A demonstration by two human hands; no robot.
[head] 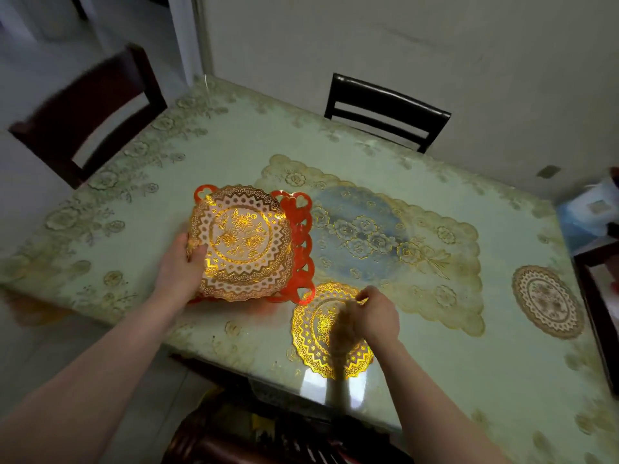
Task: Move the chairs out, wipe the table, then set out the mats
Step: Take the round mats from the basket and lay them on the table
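No bowls or boxes here — just mats on the counter (234,135). Pale green cover on the counter, with faint flower prints round the edge. In the middle, a big see-through mat (385,236) with a blue oval and gold flowers, lying flat. Far to the right, a small oval mat (547,301) in dull gold, lying flat and well apart from the rest.

Near the front edge, a round gold mat (321,333), flat on the counter, partly under the right hand. To the left of it, a stack of mats (243,241) — a round gold one on top, red ones with heart shapes (298,226) poking out on the right side and at the top left. Stack tilted up, its far side over the edge of the big mat.

Dark chair (90,108) at the far left corner, blurry. Another dark chair (385,112) at the far side, close to a pale wall. Something blue and white past the right end, too blurry to tell.

Left hand (181,266) gripping the left edge of the stack, thumb on top. Right hand (375,316) on the round gold mat, fingers curled, pinching its far edge. Both forearms bare, reaching in from below.
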